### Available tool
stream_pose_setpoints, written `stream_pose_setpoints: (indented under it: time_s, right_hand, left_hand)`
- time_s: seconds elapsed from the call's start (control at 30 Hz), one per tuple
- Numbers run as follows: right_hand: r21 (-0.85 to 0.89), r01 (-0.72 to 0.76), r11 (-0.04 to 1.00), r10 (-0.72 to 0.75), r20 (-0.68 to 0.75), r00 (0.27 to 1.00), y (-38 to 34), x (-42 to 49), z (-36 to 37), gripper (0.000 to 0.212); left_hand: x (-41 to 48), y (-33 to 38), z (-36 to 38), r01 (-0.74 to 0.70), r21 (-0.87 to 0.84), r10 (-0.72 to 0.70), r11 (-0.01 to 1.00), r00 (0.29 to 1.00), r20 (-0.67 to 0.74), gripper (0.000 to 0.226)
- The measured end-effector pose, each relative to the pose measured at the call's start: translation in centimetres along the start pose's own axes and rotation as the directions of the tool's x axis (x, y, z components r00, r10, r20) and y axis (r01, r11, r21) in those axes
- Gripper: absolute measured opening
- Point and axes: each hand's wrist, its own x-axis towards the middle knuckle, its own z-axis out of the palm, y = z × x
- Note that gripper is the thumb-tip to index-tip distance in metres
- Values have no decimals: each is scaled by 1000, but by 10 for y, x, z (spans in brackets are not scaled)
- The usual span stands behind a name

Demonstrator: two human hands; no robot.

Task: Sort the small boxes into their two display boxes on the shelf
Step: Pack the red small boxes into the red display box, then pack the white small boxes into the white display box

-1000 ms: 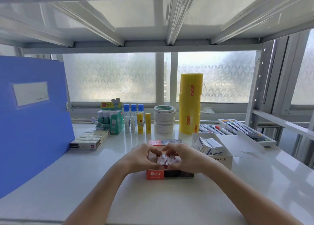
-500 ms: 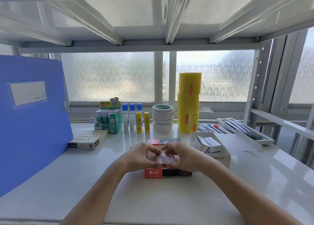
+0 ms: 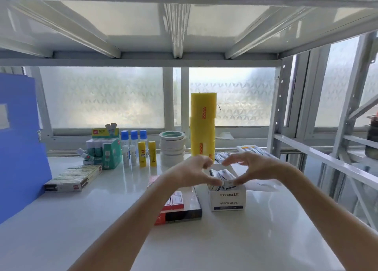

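A white display box (image 3: 228, 202) marked "paper clips" stands on the white shelf right of centre, with small white and blue boxes (image 3: 222, 174) standing in it. Left of it lies a flat red and black display box (image 3: 182, 214) that holds small red boxes (image 3: 176, 200). My left hand (image 3: 190, 173) and my right hand (image 3: 252, 167) hover together over the white display box. Their fingers are spread and curved. Both thumbs touch the front small white box (image 3: 226, 183), while the index fingertips stay above the box's back edge. My left forearm hides part of the red box.
A blue folder (image 3: 18, 148) stands at the left, with a flat box of staples (image 3: 73, 178) beside it. Glue sticks (image 3: 141, 154), white tape rolls (image 3: 172, 146) and a tall yellow tape stack (image 3: 203, 127) line the back. A shelf post (image 3: 276, 115) rises at the right.
Both hands have left the red display box and moved right and up, over the white paper clips box. The view has turned right with them.
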Motion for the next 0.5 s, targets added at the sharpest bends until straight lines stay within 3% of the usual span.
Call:
stream_pose_setpoints:
  time_s: [0.1, 0.23, 0.37, 0.5]
  right_hand:
    - [-39, 3, 999, -3, -1, 1000, 12, 15, 12, 58]
    - [-45, 37, 998, -38, -8, 999, 17, 16, 5, 46]
    - [86, 86, 993, -67, -210, 976, 22, 8, -11, 54]
    - [104, 100, 990, -60, -335, 940, 25, 8, -10, 52]
  left_hand:
    - [16, -3, 10, 3, -37, -1, 999, 998, 57, 54]
    - [20, -12, 12, -36, -98, 31, 995, 998, -45, 47]
    - [28, -11, 2, -35, 3, 35, 999, 978, -205, 46]
    - [43, -3, 4, 10, 120, 5, 993, 993, -121, 57]
